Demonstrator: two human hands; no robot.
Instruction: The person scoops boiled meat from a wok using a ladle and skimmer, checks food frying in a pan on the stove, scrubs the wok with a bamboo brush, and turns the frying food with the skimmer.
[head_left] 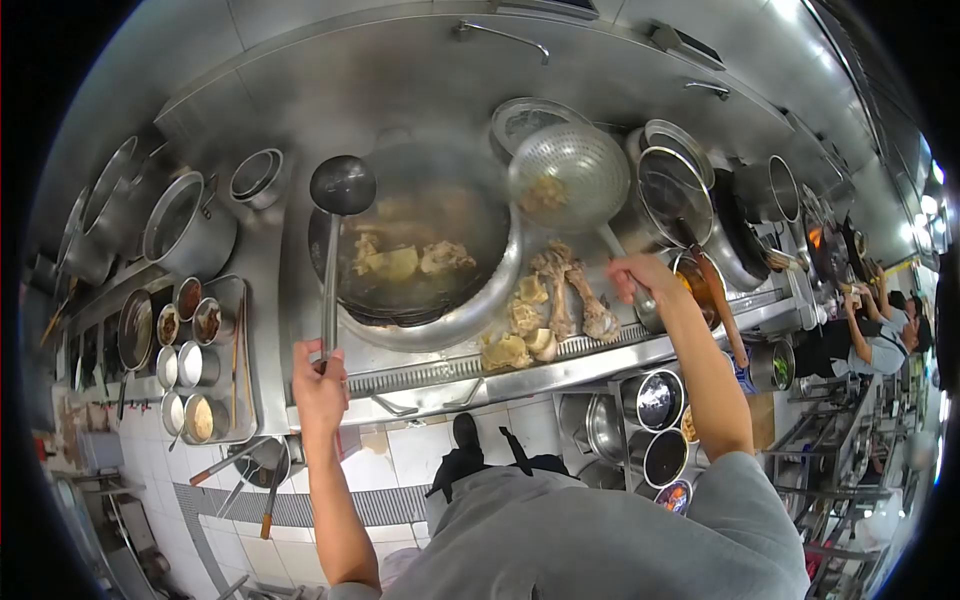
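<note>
My left hand (320,385) is closed round the handle of a dark-bowled ladle (342,187), held up over the left rim of a large wok (515,255). Steam rises from the cloudy liquid in the wok, where pieces of meat and bone (447,257) show. My right hand (642,275) grips the handle of a round perforated strainer (572,175), raised to the right of the wok with a small clump of food in its bowl. Below the strainer, large bones (562,295) and yellowish chunks (507,351) lie on the steel stove top beside the drain slots.
On the left, a tray (245,425) carries several seasoning pots, near a big steel pot (190,228). Pots and wire strainers (676,197) crowd the right. Shelves below hold dark-filled pots (664,458). Other people (880,335) stand far right.
</note>
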